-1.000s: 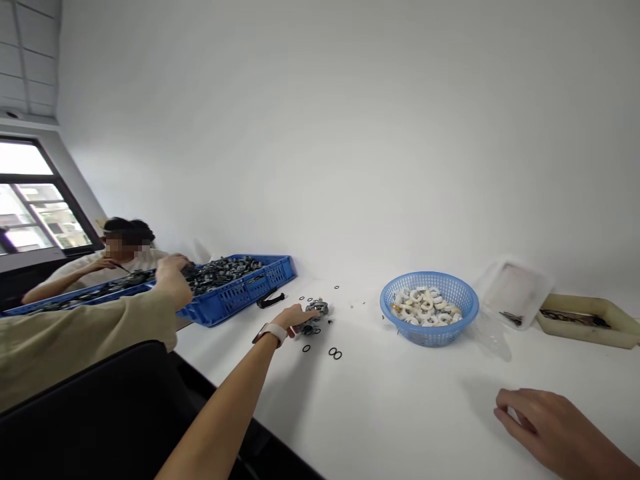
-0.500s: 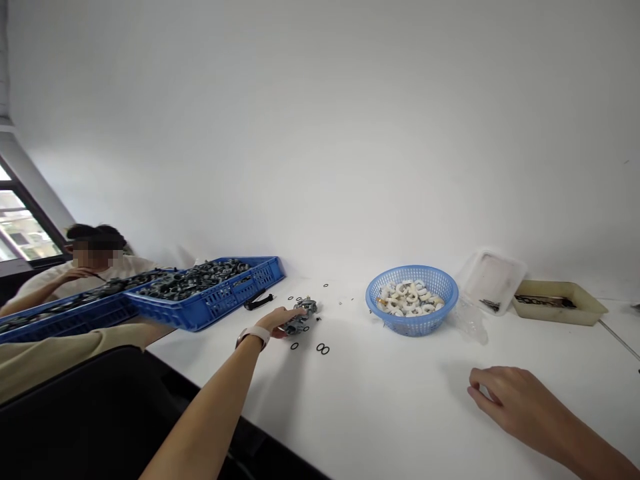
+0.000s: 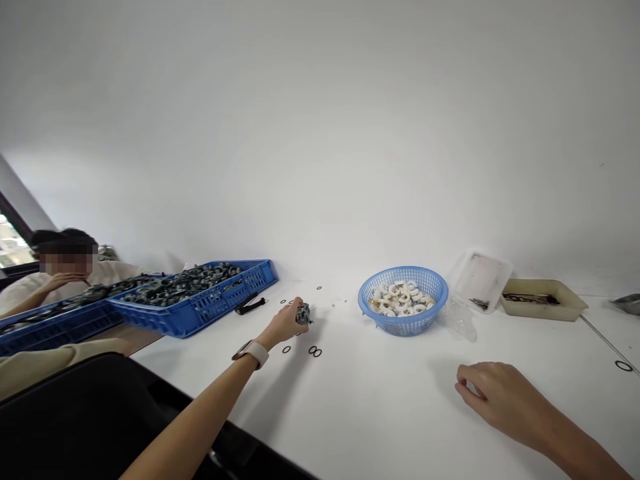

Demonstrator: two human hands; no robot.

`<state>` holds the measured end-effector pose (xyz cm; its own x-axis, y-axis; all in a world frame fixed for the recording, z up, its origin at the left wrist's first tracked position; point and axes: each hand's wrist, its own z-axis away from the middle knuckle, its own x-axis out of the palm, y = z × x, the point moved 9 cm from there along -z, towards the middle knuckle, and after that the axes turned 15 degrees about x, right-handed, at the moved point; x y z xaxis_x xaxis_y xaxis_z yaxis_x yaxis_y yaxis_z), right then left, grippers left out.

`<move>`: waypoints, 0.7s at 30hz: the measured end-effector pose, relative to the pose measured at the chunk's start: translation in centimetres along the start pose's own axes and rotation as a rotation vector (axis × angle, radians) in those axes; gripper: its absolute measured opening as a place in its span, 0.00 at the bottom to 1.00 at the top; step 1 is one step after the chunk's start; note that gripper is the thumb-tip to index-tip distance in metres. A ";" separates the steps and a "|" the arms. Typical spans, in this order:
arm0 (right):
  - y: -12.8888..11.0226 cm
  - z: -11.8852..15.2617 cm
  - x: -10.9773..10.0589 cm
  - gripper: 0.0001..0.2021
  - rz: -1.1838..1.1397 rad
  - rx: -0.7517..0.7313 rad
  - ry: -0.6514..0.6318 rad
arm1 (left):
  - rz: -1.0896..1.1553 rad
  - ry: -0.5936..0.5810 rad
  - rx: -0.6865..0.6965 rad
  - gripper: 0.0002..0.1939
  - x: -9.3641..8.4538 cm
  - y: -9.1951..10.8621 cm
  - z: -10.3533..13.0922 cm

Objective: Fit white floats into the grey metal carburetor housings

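Observation:
My left hand (image 3: pixel 284 325), with a watch on its wrist, is closed around a small grey metal carburetor (image 3: pixel 303 314) over the white table (image 3: pixel 370 400). Part of the carburetor is hidden by the fingers. Around this hand lie several black O-rings (image 3: pixel 315 351), and a black-handled tool (image 3: pixel 250 305) rests to its left. My right hand (image 3: pixel 495 393) is at the right side of the table with its fingers curled in. Whatever those fingers may hold is hidden from view.
Blue crates (image 3: pixel 185 325) full of grey metal parts stand at the left, near a seated person (image 3: pixel 65 267). A blue basket (image 3: pixel 405 325) holds white rings. Farther right are a clear plastic tray (image 3: pixel 480 277), a beige tray (image 3: pixel 543 310) and another O-ring (image 3: pixel 623 366).
My left hand has wrapped more fully around the carburetor and turned it, lifting it a little. The right hand keeps its curled pose. The whole view has shifted slightly to the right.

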<state>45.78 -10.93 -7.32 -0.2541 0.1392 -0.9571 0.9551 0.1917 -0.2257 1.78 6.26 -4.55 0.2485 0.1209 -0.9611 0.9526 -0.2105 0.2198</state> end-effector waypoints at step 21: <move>-0.6 -0.7 -2.2 0.20 -0.817 0.095 -0.136 | -0.129 0.726 1.575 0.16 3.8 36.6 14.3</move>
<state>45.68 -10.70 -5.00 -0.8577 -0.1280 -0.4979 0.4887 0.0980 -0.8669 35.12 -14.89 -2.58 0.6334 0.4930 -0.5965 0.0113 -0.7766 -0.6299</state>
